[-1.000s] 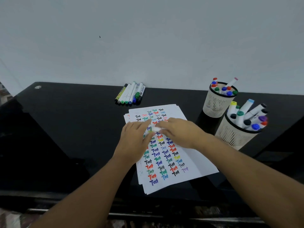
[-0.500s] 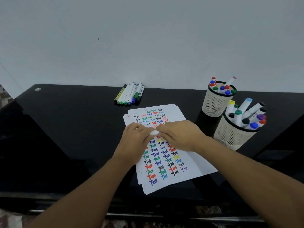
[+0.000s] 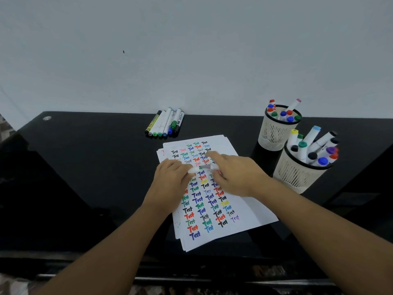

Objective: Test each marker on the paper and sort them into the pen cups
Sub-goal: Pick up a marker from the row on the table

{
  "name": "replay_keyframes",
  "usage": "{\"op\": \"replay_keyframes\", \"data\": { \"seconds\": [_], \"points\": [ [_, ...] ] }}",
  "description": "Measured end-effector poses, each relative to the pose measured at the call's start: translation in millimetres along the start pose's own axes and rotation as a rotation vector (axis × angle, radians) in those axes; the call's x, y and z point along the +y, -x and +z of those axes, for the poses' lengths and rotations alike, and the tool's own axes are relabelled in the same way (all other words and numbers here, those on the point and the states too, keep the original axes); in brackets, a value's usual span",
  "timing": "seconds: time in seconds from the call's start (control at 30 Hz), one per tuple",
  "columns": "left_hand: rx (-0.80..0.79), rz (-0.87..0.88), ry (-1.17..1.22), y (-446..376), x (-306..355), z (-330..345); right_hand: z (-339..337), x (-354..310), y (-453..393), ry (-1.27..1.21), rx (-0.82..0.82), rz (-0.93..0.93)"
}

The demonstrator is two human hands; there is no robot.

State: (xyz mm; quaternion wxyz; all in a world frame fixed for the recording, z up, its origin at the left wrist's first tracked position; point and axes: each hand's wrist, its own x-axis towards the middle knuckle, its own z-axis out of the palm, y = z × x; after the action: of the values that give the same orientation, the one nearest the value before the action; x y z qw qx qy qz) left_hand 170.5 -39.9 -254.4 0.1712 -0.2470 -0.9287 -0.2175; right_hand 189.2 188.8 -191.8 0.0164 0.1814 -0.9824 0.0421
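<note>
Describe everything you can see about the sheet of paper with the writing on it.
The paper is a white sheet topping a slightly fanned stack, lying flat and tilted on the glossy black table. Columns of the word "Test" cover it in black, red, green, blue, yellow and purple ink; its right margin is blank. The left hand and right hand hang over its upper half, gripping a white marker.

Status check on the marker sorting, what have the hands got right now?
Left hand and right hand both grip one white marker over the paper. Seven markers wait by the wall. Path to both cups clear.
</note>
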Motion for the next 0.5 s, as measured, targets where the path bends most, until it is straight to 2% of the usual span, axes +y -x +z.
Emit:
{"op": "replay_keyframes", "data": {
  "seconds": [0.17, 0.3, 0.37, 0.5],
  "points": [
    [-0.050, -0.061, 0.016, -0.2, 1.7, -2.1, -3.8, 7.8, 15.3, -0.329, 0.070, 0.158],
    [-0.102, -0.117, 0.090, -2.2, 9.3, -9.2, -0.4, 2.8, 29.1, -0.847, 0.239, 0.328],
    [-0.216, -0.132, 0.089, -4.2, 12.2, -15.4, 5.6, 1.0, 36.5, -1.056, 0.231, 0.347],
    [-0.533, -0.103, -0.050, -12.2, 22.4, -26.1, 20.1, -3.5, 50.1, -1.168, 0.230, 0.334]
  ]
}}
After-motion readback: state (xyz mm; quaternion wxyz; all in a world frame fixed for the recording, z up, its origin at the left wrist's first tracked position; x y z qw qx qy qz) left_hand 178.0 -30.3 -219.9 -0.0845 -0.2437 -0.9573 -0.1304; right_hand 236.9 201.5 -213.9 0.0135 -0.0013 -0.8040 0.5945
